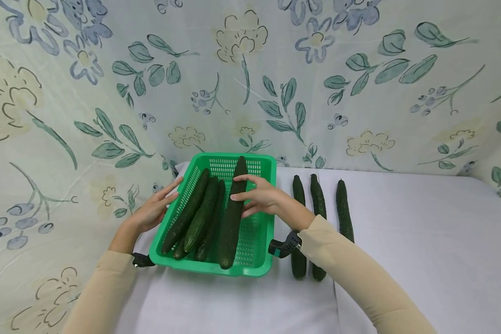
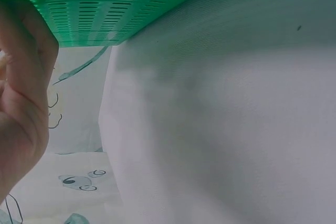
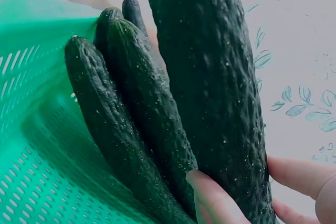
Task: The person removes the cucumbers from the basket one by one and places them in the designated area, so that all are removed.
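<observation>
My right hand (image 1: 264, 195) grips a large dark green cucumber (image 1: 232, 229) over the right part of a green plastic basket (image 1: 273, 169). In the right wrist view, the thumb and fingers hold this cucumber (image 3: 207, 77) from both sides. Several other cucumbers (image 1: 202, 222) lie lengthwise along the basket's left side. At the basket's left wall my left hand (image 1: 152, 211) rests with its fingers extended along the rim. The left wrist view has that hand (image 2: 23, 93) beside the slotted green wall, its fingertips hidden.
Three cucumbers lie on the white cloth (image 1: 413, 250) right of the basket: one nearest it (image 1: 298, 266), one beside that (image 1: 317, 199), and one farther right (image 1: 344, 208), partly behind the right sleeve (image 1: 350, 273). A floral curtain (image 1: 242, 83) hangs behind and to the left.
</observation>
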`<state>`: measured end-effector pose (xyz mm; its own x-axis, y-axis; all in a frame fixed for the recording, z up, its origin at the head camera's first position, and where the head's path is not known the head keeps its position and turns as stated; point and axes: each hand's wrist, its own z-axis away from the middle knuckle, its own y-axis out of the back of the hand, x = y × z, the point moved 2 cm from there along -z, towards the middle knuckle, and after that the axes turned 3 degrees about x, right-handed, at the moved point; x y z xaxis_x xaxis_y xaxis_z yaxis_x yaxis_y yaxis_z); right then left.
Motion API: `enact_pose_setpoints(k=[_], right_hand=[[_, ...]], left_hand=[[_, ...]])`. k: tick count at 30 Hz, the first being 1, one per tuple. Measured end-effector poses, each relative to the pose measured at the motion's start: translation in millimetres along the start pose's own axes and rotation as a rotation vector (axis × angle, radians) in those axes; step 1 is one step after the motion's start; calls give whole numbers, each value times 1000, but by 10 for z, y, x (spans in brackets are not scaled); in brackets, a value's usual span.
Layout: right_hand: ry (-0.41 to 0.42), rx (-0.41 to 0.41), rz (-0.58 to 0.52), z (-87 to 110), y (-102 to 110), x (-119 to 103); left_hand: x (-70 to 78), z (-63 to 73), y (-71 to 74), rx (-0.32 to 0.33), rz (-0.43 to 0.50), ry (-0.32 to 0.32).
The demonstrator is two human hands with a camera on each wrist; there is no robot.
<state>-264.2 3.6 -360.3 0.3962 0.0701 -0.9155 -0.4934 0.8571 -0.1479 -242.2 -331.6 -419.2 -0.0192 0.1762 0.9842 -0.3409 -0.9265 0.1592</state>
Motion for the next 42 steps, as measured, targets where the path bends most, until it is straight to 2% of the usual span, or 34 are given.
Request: enact_pose_setpoints(k=[15, 21, 29, 36, 42], right_hand=[[52, 6, 19, 202, 242, -28], [91, 3, 40, 270, 349, 6], [116, 7, 43, 393, 465, 5], [138, -11, 39, 510, 568, -9], [162, 30, 80, 586, 732, -8]], left_hand=[[26, -56, -21, -8, -8, -14], [14, -43, -13, -23, 29, -2], [23, -25, -24, -4, 0, -1], [-2, -6, -24, -10, 17, 14], [-4, -9, -34, -13, 49, 16]])
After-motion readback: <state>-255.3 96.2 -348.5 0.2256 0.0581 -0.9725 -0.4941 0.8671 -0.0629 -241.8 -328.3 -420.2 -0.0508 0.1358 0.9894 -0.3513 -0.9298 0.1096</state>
